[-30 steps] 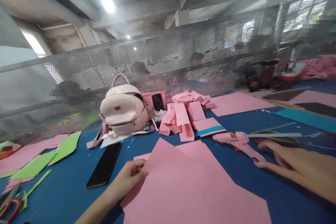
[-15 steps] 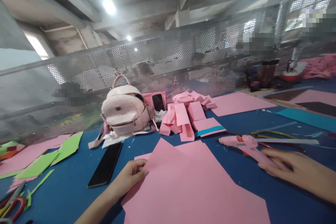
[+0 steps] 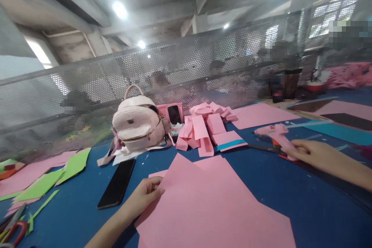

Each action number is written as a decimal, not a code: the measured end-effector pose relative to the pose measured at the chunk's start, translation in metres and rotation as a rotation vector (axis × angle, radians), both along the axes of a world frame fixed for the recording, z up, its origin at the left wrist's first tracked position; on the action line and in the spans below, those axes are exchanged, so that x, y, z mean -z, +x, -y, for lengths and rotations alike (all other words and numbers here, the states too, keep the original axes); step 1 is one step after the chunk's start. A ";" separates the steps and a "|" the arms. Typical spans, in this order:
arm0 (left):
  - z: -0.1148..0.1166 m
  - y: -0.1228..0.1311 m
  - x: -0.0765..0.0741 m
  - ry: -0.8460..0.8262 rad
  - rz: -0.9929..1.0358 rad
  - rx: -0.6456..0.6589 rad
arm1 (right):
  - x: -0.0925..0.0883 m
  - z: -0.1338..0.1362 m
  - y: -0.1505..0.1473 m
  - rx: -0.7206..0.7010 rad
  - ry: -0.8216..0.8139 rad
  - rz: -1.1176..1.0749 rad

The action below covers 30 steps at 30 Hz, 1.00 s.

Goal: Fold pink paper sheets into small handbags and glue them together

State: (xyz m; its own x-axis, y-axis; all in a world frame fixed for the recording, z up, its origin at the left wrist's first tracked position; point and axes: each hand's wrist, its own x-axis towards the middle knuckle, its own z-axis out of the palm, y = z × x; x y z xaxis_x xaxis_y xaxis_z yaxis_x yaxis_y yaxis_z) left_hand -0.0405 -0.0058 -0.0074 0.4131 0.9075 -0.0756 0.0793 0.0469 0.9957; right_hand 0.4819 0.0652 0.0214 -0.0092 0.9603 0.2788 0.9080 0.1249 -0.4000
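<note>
Pink paper sheets [image 3: 209, 205] lie overlapped on the blue table in front of me. At their left edge my left hand [image 3: 147, 193] is closed, thumb on top and fingers curled, pinching the paper. My right hand [image 3: 310, 155] is wrapped around the handle of a pink glue gun [image 3: 274, 131], its nozzle pointing left. The gun is to the right of the sheets, apart from them. Under and beside it lies a dark blade with red parts [image 3: 269, 148], apparently scissors, partly hidden by the gun and hand.
A black phone [image 3: 117, 184] lies left of my left hand. Behind stand a pale pink backpack [image 3: 135, 122] and a heap of folded pink strips [image 3: 200, 128]. Green paper [image 3: 74, 164] and red-handled scissors [image 3: 19, 232] are far left. A perforated metal screen [image 3: 186, 66] runs across the back.
My right hand has carried the glue gun away from me, toward the back of the table, uncovering more of the dark blade. My left hand and the pink sheets look unmoved.
</note>
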 end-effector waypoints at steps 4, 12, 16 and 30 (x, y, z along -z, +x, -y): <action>0.001 0.001 -0.001 0.006 -0.008 0.000 | -0.005 -0.008 -0.006 -0.047 -0.146 0.114; 0.001 0.002 -0.003 0.002 -0.004 0.005 | -0.011 -0.005 -0.004 -0.035 -0.175 0.149; 0.001 0.002 -0.003 -0.009 0.003 -0.006 | -0.014 0.003 -0.005 -0.046 -0.144 0.128; 0.003 0.003 -0.003 0.014 0.005 -0.018 | -0.008 0.022 -0.032 -0.090 -0.261 -0.045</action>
